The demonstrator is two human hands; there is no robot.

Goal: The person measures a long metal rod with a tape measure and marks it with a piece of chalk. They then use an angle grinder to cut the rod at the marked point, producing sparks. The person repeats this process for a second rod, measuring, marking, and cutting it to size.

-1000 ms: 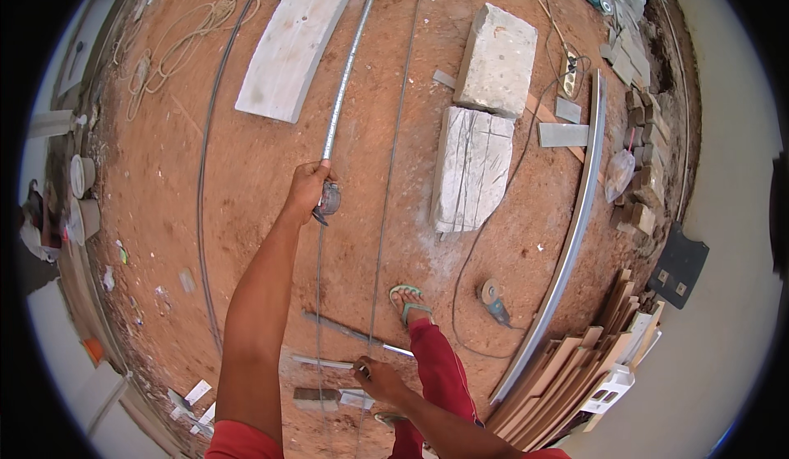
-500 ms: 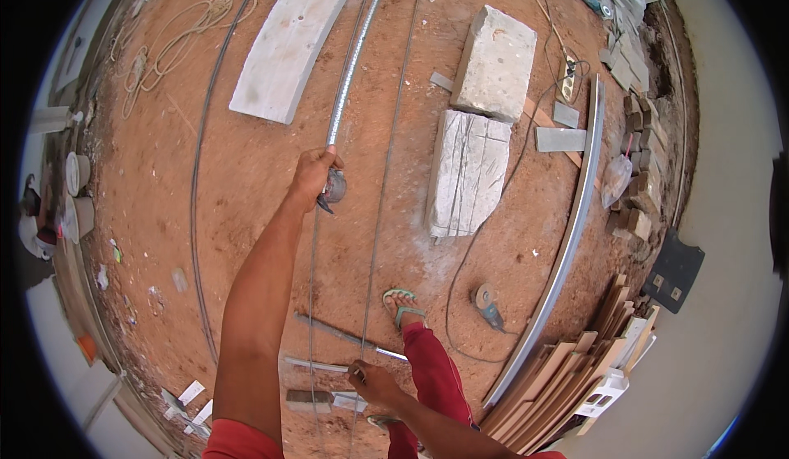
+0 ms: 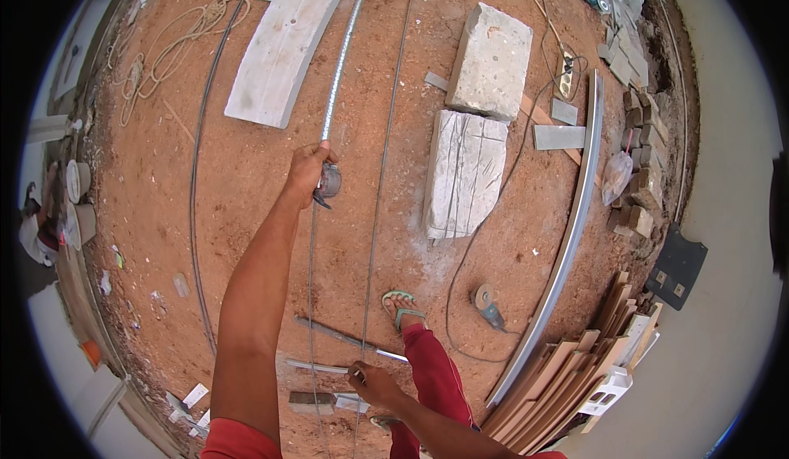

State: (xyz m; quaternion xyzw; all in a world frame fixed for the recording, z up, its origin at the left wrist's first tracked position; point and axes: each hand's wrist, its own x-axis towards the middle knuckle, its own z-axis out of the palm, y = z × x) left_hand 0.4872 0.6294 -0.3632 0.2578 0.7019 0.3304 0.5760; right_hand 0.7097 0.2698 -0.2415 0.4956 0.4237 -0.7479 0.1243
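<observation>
My left hand (image 3: 307,171), its arm stretched forward, is closed round a dark tape measure (image 3: 329,181). The silvery blade (image 3: 337,81) runs out from it toward the far edge of the view. Beneath that hand passes a thin dark rod (image 3: 311,295), and a second thin rod (image 3: 378,204) lies roughly alongside it to the right. Close to my body, my right hand (image 3: 376,385) has its fingers pinched together by the second rod. Whether they grip the rod or some small item, I cannot make out.
Right of the rods lie two pale stone blocks (image 3: 491,60), an angle grinder (image 3: 488,307) with a cord, and a long metal profile (image 3: 567,253). Wooden strips (image 3: 559,393) are stacked at lower right. A pale slab (image 3: 283,56) and rope (image 3: 177,48) lie at far left.
My left hand and the tape measure have shifted slightly left, and the blade has swung a little left with them. My right hand stays in nearly the same place, still pinched.
</observation>
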